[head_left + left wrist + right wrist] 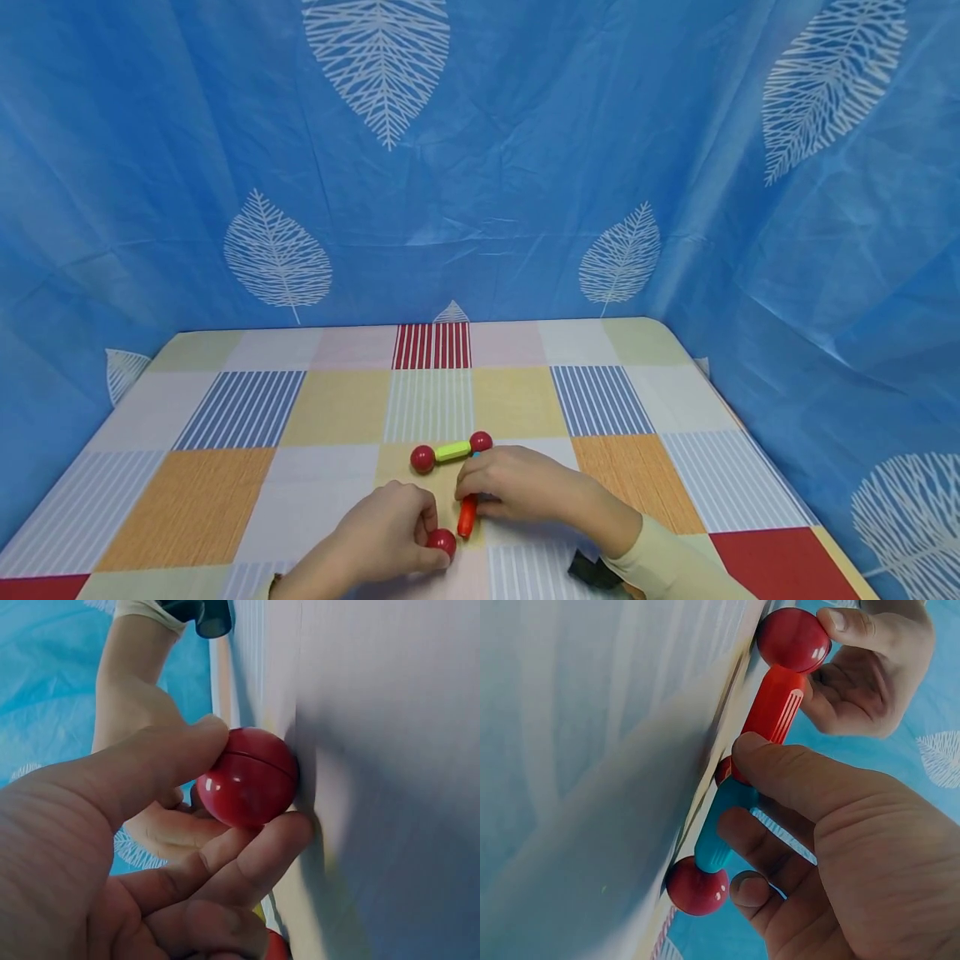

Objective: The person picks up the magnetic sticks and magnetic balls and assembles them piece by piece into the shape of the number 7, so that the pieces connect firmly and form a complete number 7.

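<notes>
My left hand point(393, 529) pinches a glossy red ball point(251, 780) between thumb and fingers, close over the cloth. At that ball's side is one end of a ridged red stick point(772, 709). My right hand point(517, 483) grips the red stick around its other end, thumb on top, with a finger against a blue stick point(726, 825). The blue stick lines up end to end with the red one, their junction partly hidden by the fingers. A second red ball point(697, 886) touches the blue stick's far end. A yellow-green stick point(453, 451) joins that ball to a third red ball point(422, 459).
A patchwork-patterned cloth point(330, 492) covers the table. Blue curtains point(487, 167) with white leaf prints hang behind it and along both sides. A black device point(592, 571) sits at the right wrist, beside a pale sleeve point(667, 558).
</notes>
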